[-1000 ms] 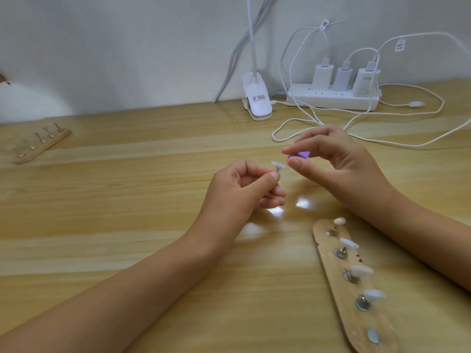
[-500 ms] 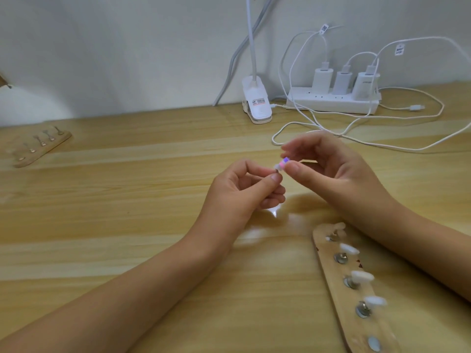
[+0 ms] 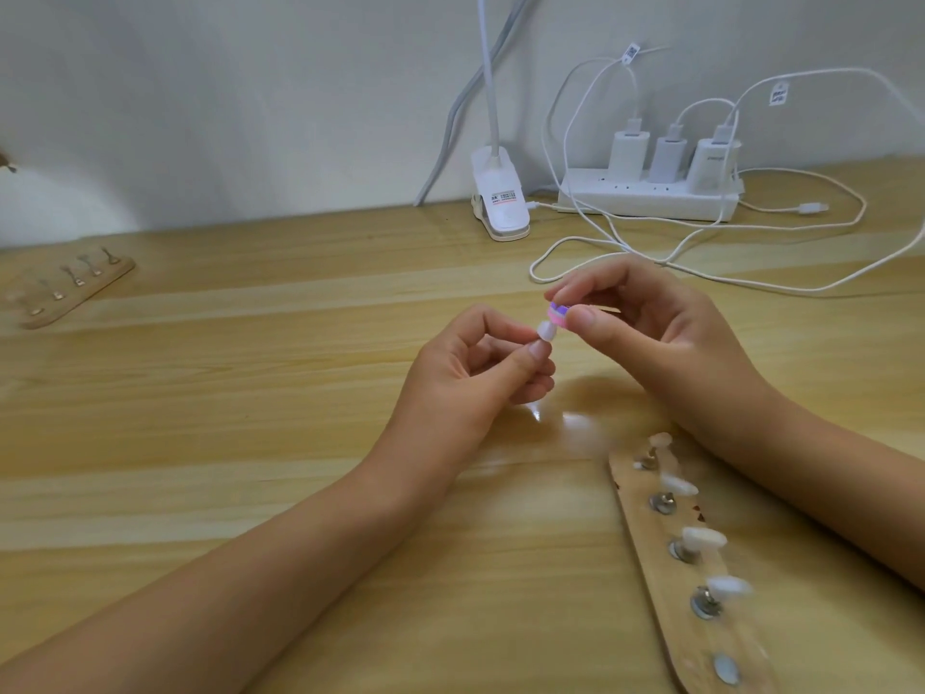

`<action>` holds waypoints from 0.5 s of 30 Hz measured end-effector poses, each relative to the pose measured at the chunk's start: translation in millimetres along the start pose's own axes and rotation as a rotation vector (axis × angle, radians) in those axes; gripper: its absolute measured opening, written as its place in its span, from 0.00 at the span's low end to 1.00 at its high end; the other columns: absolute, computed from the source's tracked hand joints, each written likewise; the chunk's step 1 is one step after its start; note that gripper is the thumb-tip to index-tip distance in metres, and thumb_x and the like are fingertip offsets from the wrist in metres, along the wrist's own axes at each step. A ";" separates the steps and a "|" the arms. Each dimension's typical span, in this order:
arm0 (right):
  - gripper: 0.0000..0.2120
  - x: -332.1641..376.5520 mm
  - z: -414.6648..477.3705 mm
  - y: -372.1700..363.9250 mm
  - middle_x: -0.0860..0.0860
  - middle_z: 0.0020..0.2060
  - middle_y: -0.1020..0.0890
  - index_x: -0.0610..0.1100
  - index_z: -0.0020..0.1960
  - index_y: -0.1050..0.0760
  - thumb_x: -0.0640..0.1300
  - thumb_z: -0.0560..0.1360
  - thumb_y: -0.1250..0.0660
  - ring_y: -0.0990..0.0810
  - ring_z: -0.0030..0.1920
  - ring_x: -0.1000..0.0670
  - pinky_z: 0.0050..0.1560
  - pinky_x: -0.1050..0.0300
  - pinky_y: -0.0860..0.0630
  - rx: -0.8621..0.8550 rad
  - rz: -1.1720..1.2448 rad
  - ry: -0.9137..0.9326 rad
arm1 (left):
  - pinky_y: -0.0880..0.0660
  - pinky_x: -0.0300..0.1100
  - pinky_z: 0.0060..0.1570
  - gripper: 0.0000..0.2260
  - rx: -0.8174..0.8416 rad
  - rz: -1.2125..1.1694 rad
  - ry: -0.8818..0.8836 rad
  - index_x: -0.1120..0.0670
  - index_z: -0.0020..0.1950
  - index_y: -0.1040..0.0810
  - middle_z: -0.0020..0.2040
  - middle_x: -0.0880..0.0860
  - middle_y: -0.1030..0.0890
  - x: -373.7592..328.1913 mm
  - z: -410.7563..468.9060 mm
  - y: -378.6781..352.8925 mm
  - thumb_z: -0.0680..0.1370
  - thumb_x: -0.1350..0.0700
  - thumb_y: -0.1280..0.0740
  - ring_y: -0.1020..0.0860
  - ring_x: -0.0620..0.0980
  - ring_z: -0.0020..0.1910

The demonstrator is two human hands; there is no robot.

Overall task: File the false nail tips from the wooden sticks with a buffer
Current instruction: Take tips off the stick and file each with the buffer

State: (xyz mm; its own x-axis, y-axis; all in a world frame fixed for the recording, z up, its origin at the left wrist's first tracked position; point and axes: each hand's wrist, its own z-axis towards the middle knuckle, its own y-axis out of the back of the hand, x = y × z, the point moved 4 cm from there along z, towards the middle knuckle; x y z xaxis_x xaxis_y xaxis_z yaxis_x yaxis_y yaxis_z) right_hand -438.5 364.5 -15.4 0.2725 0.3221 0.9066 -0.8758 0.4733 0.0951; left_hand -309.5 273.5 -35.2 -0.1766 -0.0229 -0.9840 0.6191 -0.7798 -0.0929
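Note:
My left hand (image 3: 470, 373) pinches a white false nail tip (image 3: 196, 332) between thumb and fingers at mid-table; its mount is hidden in my fingers. My right hand (image 3: 665, 343) pinches a small purple-and-pink buffer (image 3: 708, 313), whose end touches the tip from the upper right. A wooden stick (image 3: 665, 588) lies at the lower right under my right forearm, with several white nail tips on metal studs, such as one (image 3: 703, 537), and a bare stud (image 3: 726, 668) at its near end.
A second wooden stick (image 3: 70, 293) carrying several bare metal stands lies at the far left. A white lamp clamp (image 3: 500, 202), a power strip (image 3: 645, 197) with three chargers and loose white cables (image 3: 751, 278) sit along the back wall.
My right hand brought the buffer down from just above the tip onto it, then shifted it slightly. The left hand kept the tip in about the same place.

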 end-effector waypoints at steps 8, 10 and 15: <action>0.12 -0.3 -0.4 0.4 0.42 0.47 0.17 0.37 0.52 0.22 0.45 0.74 0.32 0.18 0.49 0.55 0.52 0.63 0.23 0.003 0.007 0.009 | 0.21 0.37 0.41 0.03 0.033 -0.031 0.027 0.58 0.45 0.24 0.39 0.58 0.15 -0.3 -2.0 -3.6 0.77 0.63 0.32 0.15 0.52 0.39; 0.12 -2.8 0.1 -1.5 0.48 0.43 0.17 0.37 0.51 0.22 0.44 0.74 0.32 0.18 0.46 0.56 0.51 0.64 0.24 0.033 -0.008 -0.014 | 0.20 0.38 0.41 0.03 0.042 -0.034 0.033 0.59 0.45 0.24 0.41 0.61 0.15 -1.2 -3.0 -4.5 0.77 0.64 0.32 0.15 0.53 0.40; 0.11 -4.0 0.7 0.6 0.50 0.43 0.16 0.36 0.50 0.22 0.44 0.74 0.32 0.17 0.46 0.56 0.50 0.65 0.24 -0.009 0.007 0.011 | 0.18 0.41 0.44 0.03 0.038 -0.011 0.022 0.58 0.44 0.24 0.40 0.60 0.15 -2.0 -3.1 -4.8 0.77 0.64 0.32 0.16 0.53 0.39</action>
State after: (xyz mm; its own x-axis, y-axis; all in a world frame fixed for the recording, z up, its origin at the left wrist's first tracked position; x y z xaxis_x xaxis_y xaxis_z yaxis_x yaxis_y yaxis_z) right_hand -440.3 362.9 -18.6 0.2712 0.3344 0.9026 -0.8738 0.4788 0.0851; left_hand -309.7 279.2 -33.2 -0.1664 -0.0009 -0.9861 0.5875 -0.8032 -0.0984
